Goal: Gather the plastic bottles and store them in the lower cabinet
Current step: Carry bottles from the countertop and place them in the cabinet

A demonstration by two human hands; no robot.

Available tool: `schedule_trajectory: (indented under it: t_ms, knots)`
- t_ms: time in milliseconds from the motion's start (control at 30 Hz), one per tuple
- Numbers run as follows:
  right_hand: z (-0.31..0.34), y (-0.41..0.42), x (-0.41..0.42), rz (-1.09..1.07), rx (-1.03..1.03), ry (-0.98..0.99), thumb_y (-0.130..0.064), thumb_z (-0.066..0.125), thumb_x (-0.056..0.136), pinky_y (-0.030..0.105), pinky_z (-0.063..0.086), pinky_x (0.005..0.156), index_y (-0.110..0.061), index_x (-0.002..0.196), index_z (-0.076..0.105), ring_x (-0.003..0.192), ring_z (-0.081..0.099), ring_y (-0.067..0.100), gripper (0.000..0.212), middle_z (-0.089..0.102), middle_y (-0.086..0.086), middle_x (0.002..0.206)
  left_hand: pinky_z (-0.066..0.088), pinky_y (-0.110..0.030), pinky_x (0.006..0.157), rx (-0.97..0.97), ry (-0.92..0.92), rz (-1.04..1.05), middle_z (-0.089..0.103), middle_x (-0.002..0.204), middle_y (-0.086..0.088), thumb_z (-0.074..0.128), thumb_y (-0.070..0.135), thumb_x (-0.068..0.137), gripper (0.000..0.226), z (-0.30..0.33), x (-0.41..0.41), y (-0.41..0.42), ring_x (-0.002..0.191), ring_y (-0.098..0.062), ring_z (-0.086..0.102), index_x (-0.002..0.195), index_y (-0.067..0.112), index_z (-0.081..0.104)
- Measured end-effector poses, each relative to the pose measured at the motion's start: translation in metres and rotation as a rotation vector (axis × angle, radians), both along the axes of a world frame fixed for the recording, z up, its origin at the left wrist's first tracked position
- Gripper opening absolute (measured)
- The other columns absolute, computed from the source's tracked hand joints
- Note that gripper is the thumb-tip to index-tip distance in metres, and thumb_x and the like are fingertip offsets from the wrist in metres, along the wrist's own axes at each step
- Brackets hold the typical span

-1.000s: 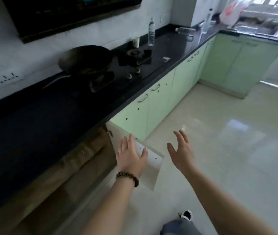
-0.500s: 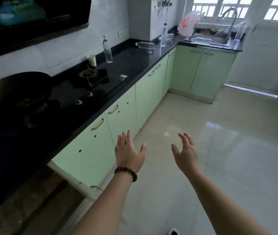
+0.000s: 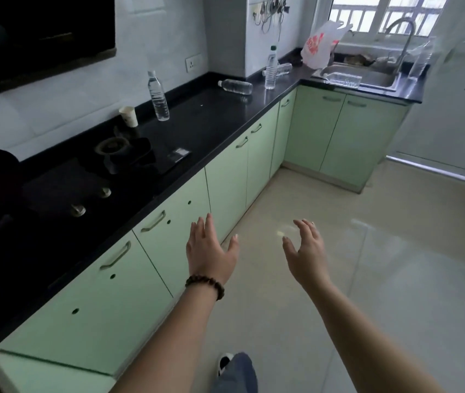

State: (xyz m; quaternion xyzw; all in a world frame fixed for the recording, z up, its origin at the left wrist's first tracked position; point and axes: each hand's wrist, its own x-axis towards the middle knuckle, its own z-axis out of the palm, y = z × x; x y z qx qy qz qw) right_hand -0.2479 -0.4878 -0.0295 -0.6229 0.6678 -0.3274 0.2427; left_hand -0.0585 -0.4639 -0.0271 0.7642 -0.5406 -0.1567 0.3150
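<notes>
- Bottles sit far from both hands, all on the black countertop [image 3: 214,120] or in the sink [image 3: 378,78].
- Left hand [image 3: 208,251], beaded bracelet [image 3: 205,285] at the wrist, and right hand [image 3: 306,251] hover empty over the floor, fingers spread.
- Green lower cabinets [image 3: 168,239] run beside them.
- Nearest upright bottle [image 3: 157,96] stands beside a paper cup [image 3: 128,116].
- Farther off, one bottle lies flat [image 3: 237,87]; another stands at the corner [image 3: 271,69].
- A further bottle lies in the sink [image 3: 344,80].

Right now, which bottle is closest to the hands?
The upright bottle beside the paper cup, by the back wall. The other bottles stand or lie farther along the counter, toward the corner and sink.
</notes>
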Motion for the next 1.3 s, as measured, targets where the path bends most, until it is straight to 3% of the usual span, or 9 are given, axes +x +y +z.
schedule_trajectory:
  t_ms: [467,767,1033,1300]
  knots:
    - [0.013,-0.353,0.069,0.126,-0.013,0.077,-0.028,0.055,0.092,0.039,0.021,0.114,-0.016,0.142,0.038,0.144,0.018,0.018,0.054,0.033,0.004,0.152,0.02,-0.04,0.117,-0.088,0.051,0.174,0.025,0.156,-0.014,0.059,0.041,0.089,0.078,0.015,0.091,-0.323,0.144,-0.025,0.019,0.15,0.009,0.023]
    - [0.027,-0.527,0.136,0.245,-0.054,0.068,-0.025,0.057,0.091,0.04,0.026,0.114,-0.015,0.14,0.041,0.141,0.025,0.022,0.052,0.036,0.006,0.149,0.021,-0.038,0.116,-0.109,0.021,0.324,0.027,0.155,-0.016,0.06,0.042,0.088,0.079,0.025,0.155,-0.471,0.144,-0.027,0.021,0.15,0.009,0.023]
    - [0.005,-0.713,0.211,0.462,-0.055,0.048,-0.027,0.058,0.092,0.041,0.028,0.114,-0.016,0.139,0.043,0.142,0.022,0.02,0.051,0.035,0.004,0.15,0.028,-0.038,0.114,-0.185,0.04,0.55,0.04,0.147,-0.019,0.068,0.03,0.085,0.075,0.0,0.198,-0.607,0.138,-0.029,0.034,0.145,0.002,0.033]
    - [-0.008,-0.849,0.269,0.726,0.026,0.071,-0.025,0.057,0.092,0.033,0.023,0.112,-0.015,0.14,0.041,0.144,0.015,0.015,0.051,0.032,0.002,0.152,0.025,-0.024,0.107,-0.265,0.183,0.898,0.039,0.147,-0.015,0.071,0.027,0.084,0.077,-0.007,0.227,-0.738,0.136,-0.025,0.036,0.145,0.003,0.031]
